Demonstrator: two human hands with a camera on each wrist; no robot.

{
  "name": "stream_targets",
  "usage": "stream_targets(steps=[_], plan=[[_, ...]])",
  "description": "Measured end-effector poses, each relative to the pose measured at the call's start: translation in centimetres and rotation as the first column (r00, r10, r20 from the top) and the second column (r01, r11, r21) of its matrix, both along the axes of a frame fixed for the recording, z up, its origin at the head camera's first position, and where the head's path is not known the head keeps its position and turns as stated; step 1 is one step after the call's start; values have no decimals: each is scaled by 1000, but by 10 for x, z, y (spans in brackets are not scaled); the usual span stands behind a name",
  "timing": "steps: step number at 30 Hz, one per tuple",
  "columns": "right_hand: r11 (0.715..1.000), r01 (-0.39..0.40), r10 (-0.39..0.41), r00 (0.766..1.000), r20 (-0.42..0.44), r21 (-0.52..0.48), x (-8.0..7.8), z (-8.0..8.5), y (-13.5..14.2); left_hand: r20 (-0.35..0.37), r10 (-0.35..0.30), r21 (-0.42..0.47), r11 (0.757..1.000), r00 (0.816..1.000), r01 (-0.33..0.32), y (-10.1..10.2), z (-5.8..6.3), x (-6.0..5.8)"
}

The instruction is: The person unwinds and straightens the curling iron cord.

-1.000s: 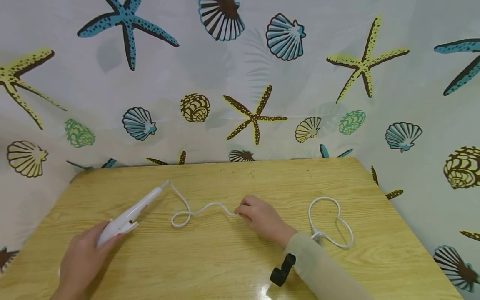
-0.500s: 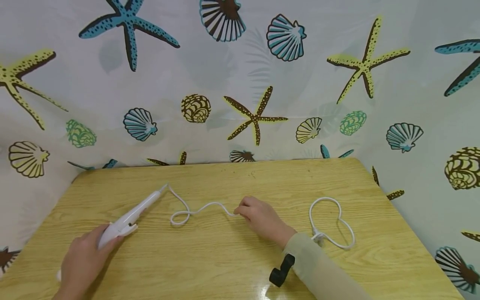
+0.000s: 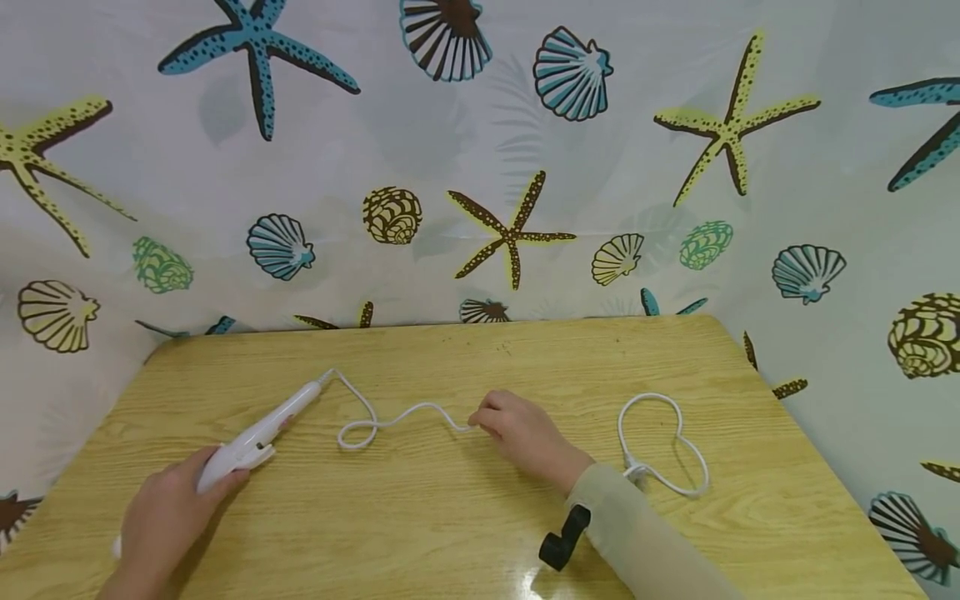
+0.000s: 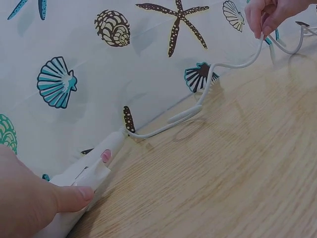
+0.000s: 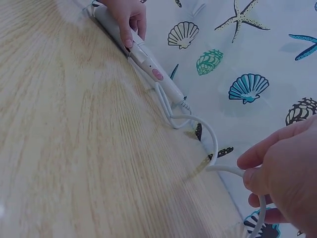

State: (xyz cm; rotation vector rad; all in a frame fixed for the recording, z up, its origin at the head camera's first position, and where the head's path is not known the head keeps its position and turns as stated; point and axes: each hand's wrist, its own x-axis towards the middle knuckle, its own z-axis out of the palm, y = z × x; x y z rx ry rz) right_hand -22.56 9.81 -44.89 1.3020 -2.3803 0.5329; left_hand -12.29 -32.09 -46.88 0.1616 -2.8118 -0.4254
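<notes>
A white curling iron (image 3: 258, 435) slants across the left of the table, its cord end pointing away. My left hand (image 3: 167, 512) grips it, thumb on top in the left wrist view; the palm hides part of the body. A pink button (image 5: 157, 74) shows on the handle in the right wrist view. From the handle end, the white cord (image 3: 425, 407) runs right with one small loop. Between thumb and fingertips, my right hand (image 3: 528, 435) pinches this cord near the table's middle. Another stretch of cord (image 3: 697, 454) lies looped beyond the right forearm, its plug (image 3: 636, 472) partly behind the sleeve.
The wood-grain table (image 3: 420, 533) ends at a hanging cloth (image 3: 337, 150) printed with starfish and shells, which also closes off both sides. A black curved mount (image 3: 564, 540) sticks out from the right wrist.
The cord's small loop has shifted slightly left, and the curling iron's cord end has dipped a little. My right hand has stayed in nearly the same spot.
</notes>
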Motion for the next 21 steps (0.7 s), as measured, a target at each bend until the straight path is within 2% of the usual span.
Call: stream_targets(steps=[6,12,17,21], plan=[[1000,-16,16,1000,-4,-11,0,-1,-1,27,4,-7,1000,1000,-4,0,3,1],[1000,-22,22,1000,-12,-19,-1,-2,1,12,-8,-28,1000,1000,9,5,4,0],[999,-7,6,1000,-26,-36,0,0,9,-71,-17,-62,998,997,13,13,8,-2],[999,6,-7,1000,-21,-51,2,3,17,-164,-34,-85,996,986,20,24,15,-5]])
